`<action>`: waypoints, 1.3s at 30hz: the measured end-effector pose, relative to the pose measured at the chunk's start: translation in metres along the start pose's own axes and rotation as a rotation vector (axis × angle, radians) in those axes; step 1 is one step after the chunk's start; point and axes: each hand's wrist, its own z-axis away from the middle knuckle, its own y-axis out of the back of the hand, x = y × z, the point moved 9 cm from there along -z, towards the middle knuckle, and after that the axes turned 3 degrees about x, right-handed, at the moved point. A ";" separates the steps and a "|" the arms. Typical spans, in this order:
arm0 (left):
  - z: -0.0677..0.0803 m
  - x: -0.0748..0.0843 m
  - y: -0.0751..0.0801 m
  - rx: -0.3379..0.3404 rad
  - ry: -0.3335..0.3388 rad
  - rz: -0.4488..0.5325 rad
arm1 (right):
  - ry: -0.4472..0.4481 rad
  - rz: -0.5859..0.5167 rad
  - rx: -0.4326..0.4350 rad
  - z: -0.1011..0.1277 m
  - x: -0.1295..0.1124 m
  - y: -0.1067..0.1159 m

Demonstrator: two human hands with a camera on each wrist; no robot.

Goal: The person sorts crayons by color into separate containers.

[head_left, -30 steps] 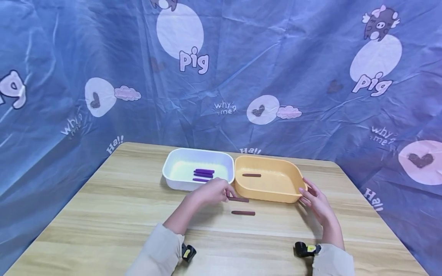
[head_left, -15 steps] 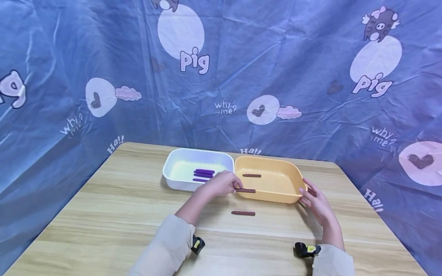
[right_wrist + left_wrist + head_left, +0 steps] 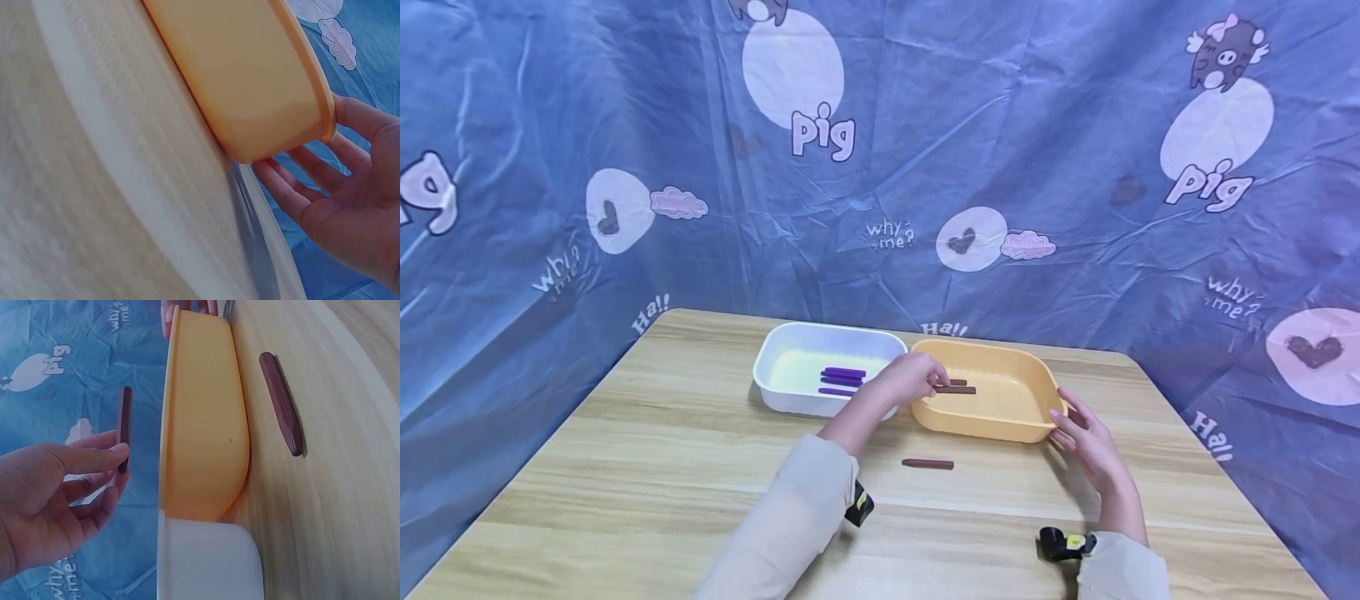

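Note:
My left hand (image 3: 917,377) pinches one end of a brown stick (image 3: 957,389) and holds it over the orange bin (image 3: 1000,427); the left wrist view shows the brown stick (image 3: 124,427) between thumb and fingers above the orange bin's rim (image 3: 167,412). Behind it, partly hidden by the hand, another brown stick (image 3: 958,382) lies inside the bin. A third brown stick (image 3: 928,463) lies on the table in front of the bins, also seen as the stick (image 3: 281,411) on the wood. My right hand (image 3: 1078,437) rests with straight fingers against the orange bin's right end (image 3: 312,106).
A white bin (image 3: 790,398) stands against the orange one on its left and holds purple sticks (image 3: 842,377). The wooden table (image 3: 625,467) is walled at the back and sides by a blue printed cloth (image 3: 880,167).
My left hand has lifted a brown stick from the table in front of the bins and carried it up and right, over the orange bin. The right hand has stayed put.

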 end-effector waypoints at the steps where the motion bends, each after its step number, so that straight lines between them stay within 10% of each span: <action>1: -0.003 0.000 0.000 0.002 0.006 -0.010 | -0.001 -0.002 0.001 0.000 0.000 0.000; 39: -0.057 -0.015 -0.049 0.037 0.140 -0.302 | -0.011 0.000 0.017 0.001 0.001 0.002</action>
